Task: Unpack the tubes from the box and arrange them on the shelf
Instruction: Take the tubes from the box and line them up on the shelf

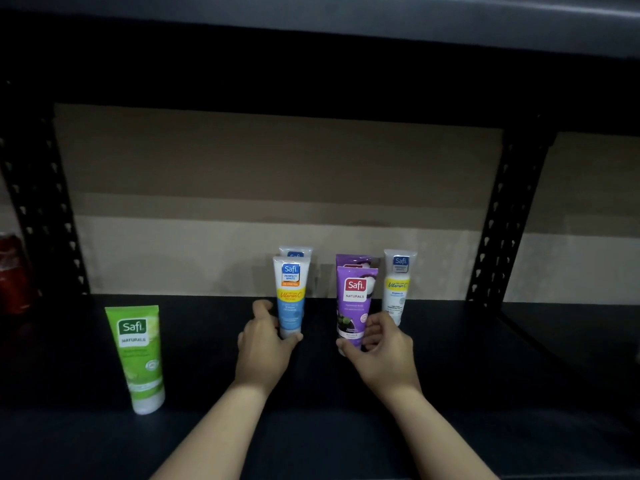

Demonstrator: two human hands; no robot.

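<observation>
Upright purple tube (pixel 354 303), white cap down

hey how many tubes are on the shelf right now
6: green tube far left; two blue-white tubes one behind another; two purple tubes likewise; white tube rightmost. More may be hidden.

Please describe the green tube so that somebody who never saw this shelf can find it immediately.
Look at the dark shelf board and go to its left part, left of the left hand. There the green tube stands alone, cap down, nearer the front edge than the others. It is the only green one; the other tubes are white and blue or purple and cluster further back by the hands.
</observation>
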